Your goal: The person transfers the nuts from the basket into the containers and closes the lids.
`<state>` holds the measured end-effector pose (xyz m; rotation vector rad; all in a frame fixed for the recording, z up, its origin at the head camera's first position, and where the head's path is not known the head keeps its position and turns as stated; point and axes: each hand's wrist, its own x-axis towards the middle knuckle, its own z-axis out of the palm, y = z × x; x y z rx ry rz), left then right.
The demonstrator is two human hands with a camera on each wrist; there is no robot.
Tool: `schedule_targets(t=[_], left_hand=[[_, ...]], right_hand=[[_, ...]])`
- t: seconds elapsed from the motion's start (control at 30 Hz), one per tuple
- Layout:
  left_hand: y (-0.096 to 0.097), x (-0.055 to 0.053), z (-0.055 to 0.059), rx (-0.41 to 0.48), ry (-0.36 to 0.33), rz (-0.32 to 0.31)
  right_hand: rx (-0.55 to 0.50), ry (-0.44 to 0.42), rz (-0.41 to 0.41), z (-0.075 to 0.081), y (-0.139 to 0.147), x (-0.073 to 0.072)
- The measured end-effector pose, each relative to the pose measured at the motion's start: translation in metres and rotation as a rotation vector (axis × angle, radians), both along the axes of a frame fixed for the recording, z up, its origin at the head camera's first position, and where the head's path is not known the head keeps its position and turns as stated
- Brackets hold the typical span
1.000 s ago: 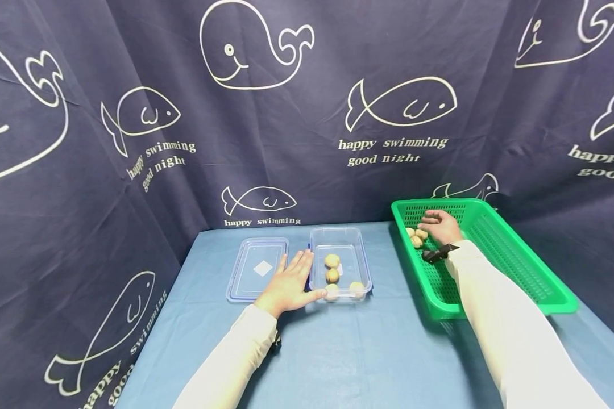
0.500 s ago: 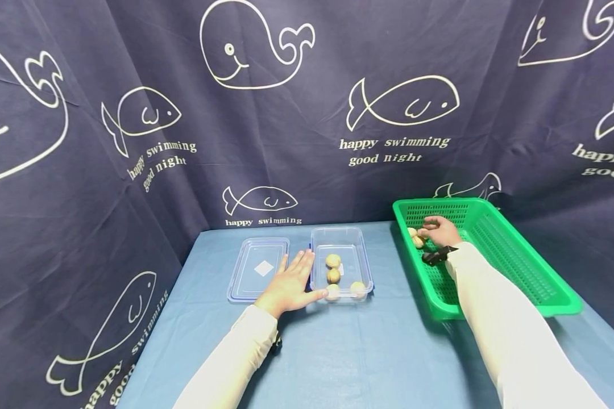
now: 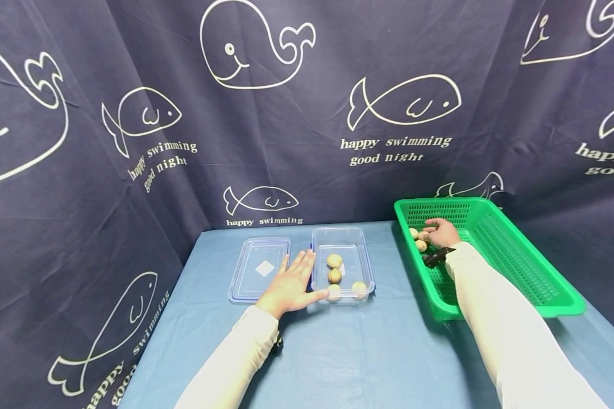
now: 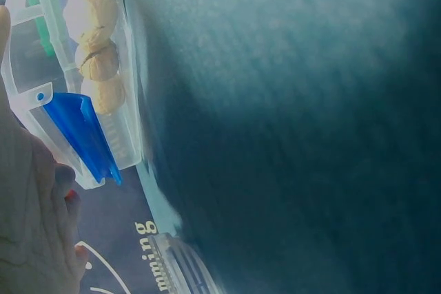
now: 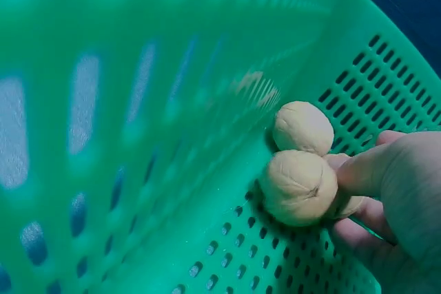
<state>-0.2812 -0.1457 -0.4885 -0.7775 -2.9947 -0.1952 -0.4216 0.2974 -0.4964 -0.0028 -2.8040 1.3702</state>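
My right hand (image 3: 442,232) is down inside the green basket (image 3: 522,250), at its back left corner. Its thumb and fingers pinch a walnut (image 5: 350,204), partly hidden behind the nearer of two other walnuts (image 5: 300,187) in the right wrist view. My left hand (image 3: 288,288) lies with straight fingers along the left side of a clear plastic box (image 3: 364,255), thumb at its front corner. Several walnuts (image 3: 334,261) sit inside that box. A blue clip (image 4: 83,135) hangs on the box's side in the left wrist view.
Left of the box, a clear lid with a blue edge (image 3: 245,264) lies flat on the blue tablecloth (image 3: 332,358). A dark curtain (image 3: 307,136) with white fish drawings hangs behind and at both sides.
My right hand has lowered slightly toward the walnuts and now has its thumb and fingers around one; the walnuts there shifted a little. The left hand stays in place.
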Motion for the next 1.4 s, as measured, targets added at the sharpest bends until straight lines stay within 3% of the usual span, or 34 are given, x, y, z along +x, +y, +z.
schedule_targets(t=[0.33,1.07,1.4], left_hand=[[0.0,0.001,0.001,-0.004,-0.003,-0.007],[0.001,0.002,0.004,0.011,0.006,-0.011],[0.001,0.003,0.002,0.016,0.001,-0.014]], right_hand=[[0.023,-0.006,-0.001,0.004,-0.002,0.006],[-0.011,0.009,-0.038,0.002,0.004,0.0],[-0.013,0.059,-0.063,0.019,-0.006,0.008]])
